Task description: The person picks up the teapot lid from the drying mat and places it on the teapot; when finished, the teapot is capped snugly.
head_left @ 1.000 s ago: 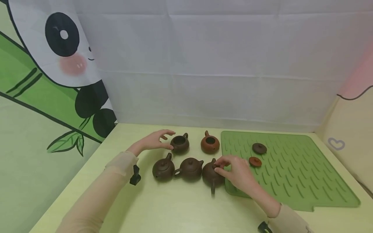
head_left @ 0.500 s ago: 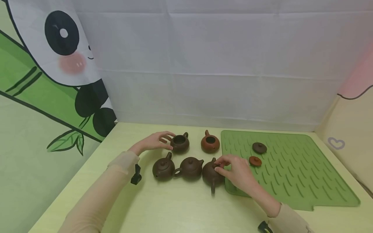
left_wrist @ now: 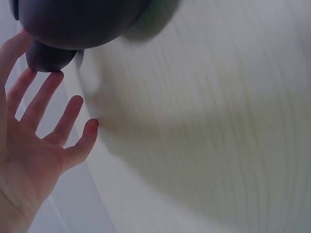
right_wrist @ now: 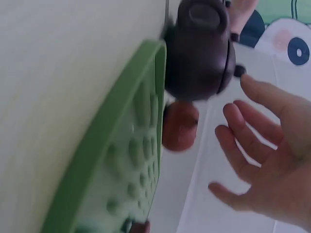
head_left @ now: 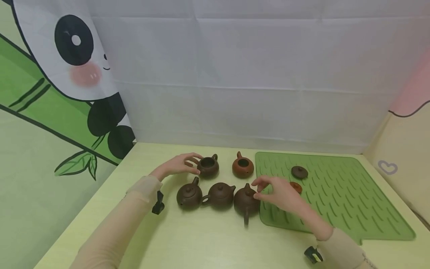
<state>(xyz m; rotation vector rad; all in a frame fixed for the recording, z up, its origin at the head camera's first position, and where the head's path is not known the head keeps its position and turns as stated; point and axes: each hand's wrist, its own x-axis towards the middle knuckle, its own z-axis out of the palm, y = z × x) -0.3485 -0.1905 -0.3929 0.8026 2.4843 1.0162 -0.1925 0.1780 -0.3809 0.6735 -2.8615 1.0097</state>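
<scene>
My left hand (head_left: 178, 164) is at the left side of a lidless dark brown teapot (head_left: 208, 167). Its fingers are spread and gently bent, with fingertips at the teapot (left_wrist: 82, 22) in the left wrist view; how firmly they touch is unclear. On the right, my right hand (head_left: 280, 192) hovers beside a lidded dark teapot (head_left: 246, 204), its loosely bent fingers just off the lid knob (head_left: 248, 192). That same teapot (right_wrist: 197, 60) appears in the right wrist view, and nothing lies between the fingers. Two more lidded dark teapots, one in the middle (head_left: 220, 195) and one at left (head_left: 189, 195), complete the front row.
Behind the row stands a lidless reddish-brown teapot (head_left: 243, 167). A green ridged mat (head_left: 336, 194) covers the table's right side. On it lie a dark lid (head_left: 299, 172) and a reddish lid (head_left: 296, 187), the latter partly hidden by my right hand. A white cloth (head_left: 252, 74) hangs behind.
My right hand has let go of the right front teapot's lid knob and drawn slightly up and right. The left hand stays by the lidless dark teapot.
</scene>
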